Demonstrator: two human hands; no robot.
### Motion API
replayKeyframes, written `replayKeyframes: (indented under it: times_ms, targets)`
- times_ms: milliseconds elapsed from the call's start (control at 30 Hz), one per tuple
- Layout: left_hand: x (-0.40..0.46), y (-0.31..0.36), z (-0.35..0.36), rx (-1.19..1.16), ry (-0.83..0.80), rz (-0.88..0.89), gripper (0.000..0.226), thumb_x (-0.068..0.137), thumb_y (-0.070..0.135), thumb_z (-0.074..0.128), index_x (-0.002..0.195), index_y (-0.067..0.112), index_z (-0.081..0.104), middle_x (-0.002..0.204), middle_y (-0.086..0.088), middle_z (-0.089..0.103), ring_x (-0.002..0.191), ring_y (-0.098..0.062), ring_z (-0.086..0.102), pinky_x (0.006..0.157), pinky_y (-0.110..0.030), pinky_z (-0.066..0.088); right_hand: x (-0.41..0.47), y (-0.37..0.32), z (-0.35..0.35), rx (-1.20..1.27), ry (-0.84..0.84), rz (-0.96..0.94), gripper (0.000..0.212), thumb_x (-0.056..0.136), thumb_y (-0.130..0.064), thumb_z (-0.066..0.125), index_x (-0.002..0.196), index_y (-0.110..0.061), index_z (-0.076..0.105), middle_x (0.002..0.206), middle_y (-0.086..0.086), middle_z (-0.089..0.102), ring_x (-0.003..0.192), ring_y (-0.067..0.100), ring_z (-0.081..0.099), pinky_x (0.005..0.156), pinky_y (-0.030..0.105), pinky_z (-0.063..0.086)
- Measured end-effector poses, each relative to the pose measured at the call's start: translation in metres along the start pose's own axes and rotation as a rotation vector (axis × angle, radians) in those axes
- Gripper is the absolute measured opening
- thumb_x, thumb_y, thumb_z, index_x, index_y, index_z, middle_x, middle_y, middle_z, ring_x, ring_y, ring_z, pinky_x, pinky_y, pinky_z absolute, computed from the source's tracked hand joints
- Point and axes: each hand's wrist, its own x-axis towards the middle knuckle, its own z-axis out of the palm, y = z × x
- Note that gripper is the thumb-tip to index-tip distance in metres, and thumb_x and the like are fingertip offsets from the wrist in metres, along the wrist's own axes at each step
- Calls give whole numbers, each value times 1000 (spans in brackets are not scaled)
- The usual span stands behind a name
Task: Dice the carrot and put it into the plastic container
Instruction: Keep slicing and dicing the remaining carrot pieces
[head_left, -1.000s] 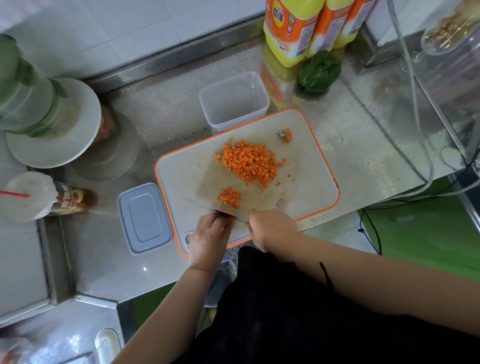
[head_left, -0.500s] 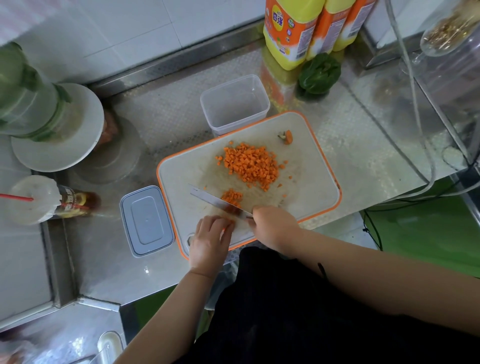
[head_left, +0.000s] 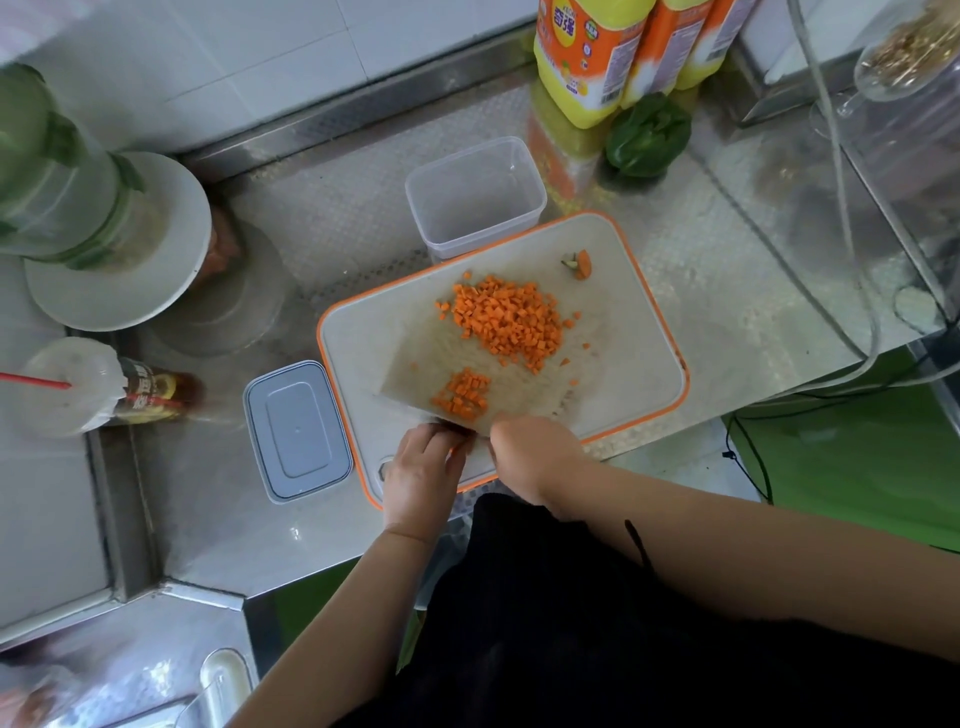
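Right hand (head_left: 535, 457) grip clenched on knife handle, blade (head_left: 415, 384) now blurred mid-chop; left hand (head_left: 423, 467) pinching carrot remnant. Beyond grips, small dice heap (head_left: 462, 395) grown; plastic container (head_left: 475, 195) unfilled.

arms: bare, no sleeves | torso: black garment (head_left: 597, 623) | right forearm: thin dark band (head_left: 638, 543)

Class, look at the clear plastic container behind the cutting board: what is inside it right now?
The plastic container shows no carrot inside; its bottom looks bare. All the diced carrot lies on the cutting board. The board's edge covers the container's lower near wall.
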Motion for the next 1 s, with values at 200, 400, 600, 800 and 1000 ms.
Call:
replayKeyframes:
  times_ms: [200, 400, 600, 800, 1000]
  targets:
    - [3, -5, -7, -66, -18, 61, 17, 88, 24, 61, 86, 13, 74, 91, 1, 66, 81, -19, 61, 64, -32, 52, 0, 13, -10, 114, 2, 0, 26, 101, -28, 40, 91, -8, 55, 86, 11, 61, 82, 29, 60, 63, 34, 41]
    - [2, -8, -8, -17, -2, 86, 23, 86, 27, 58, 84, 11, 74, 84, -1, 66, 80, -19, 55, 57, -33, 53, -11, 9, -4, 57, 22, -20, 27, 101, -27, 39, 101, -6, 55, 89, 11, 61, 82, 31, 59, 63, 35, 41]
    - [0, -8, -3, -39, -21, 61, 26, 89, 30, 56, 88, 13, 76, 88, 1, 69, 80, -19, 62, 59, -32, 54, -5, 2, 2, -30, -20, 26, 7, 91, -2, 47, 92, -5, 54, 66, 4, 44, 66, 28, 50, 55, 33, 38]
    - [0, -9, -5, -33, -20, 75, 22, 90, 27, 58, 87, 13, 75, 88, 1, 69, 78, -20, 64, 61, -35, 55, 5, -3, 4, 68, -2, 13, 14, 94, -6, 46, 89, -4, 58, 77, 13, 60, 66, 30, 55, 56, 33, 42]
    - [-1, -9, -11, -55, 5, 131, 17, 90, 22, 60, 90, 12, 74, 91, -1, 66, 83, -19, 63, 69, -31, 54, -5, 7, -8, 155, -4, 0, 26, 101, -27, 41, 84, -8, 49, 77, 7, 51, 73, 25, 50, 62, 32, 35]
